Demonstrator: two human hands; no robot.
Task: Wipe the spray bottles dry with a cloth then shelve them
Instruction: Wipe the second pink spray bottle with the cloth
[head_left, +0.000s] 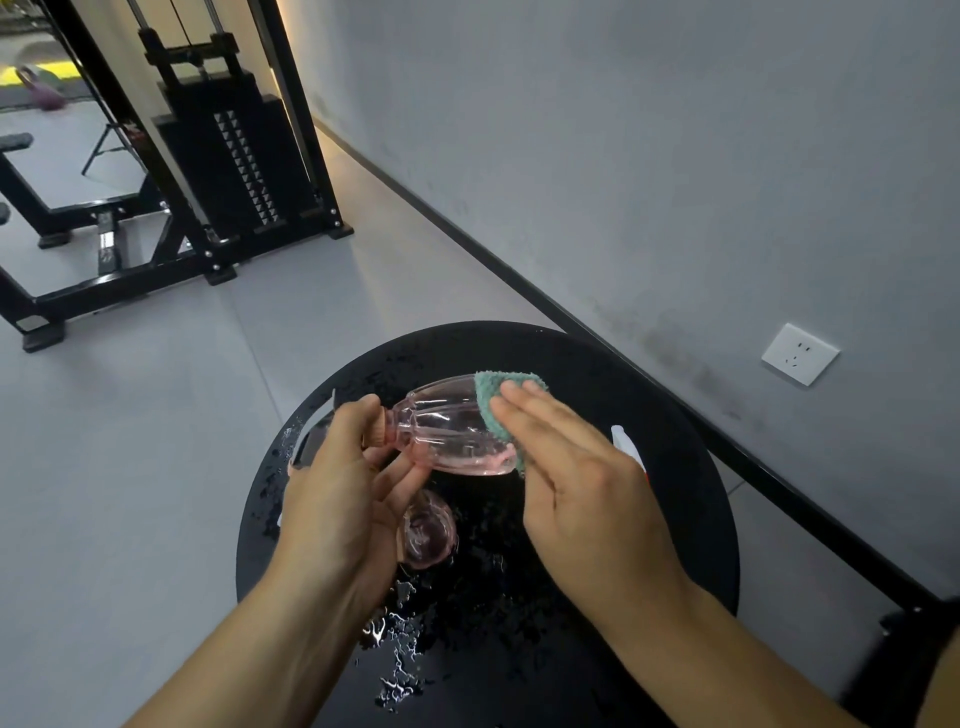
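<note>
I am gripping the pink spray bottle (452, 434) by its neck in my left hand (340, 486), pressing the teal cloth (493, 410) flat-fingered with my right hand (576, 467); rotating it should dry every side.

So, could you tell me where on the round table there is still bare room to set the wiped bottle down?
The far arc of the round black table, beyond the green cloth, looks bare, as does the right rim strip past the white sprayer. The middle is crowded: the second pink bottle lies under the left hand, and water beads the near part.
</note>
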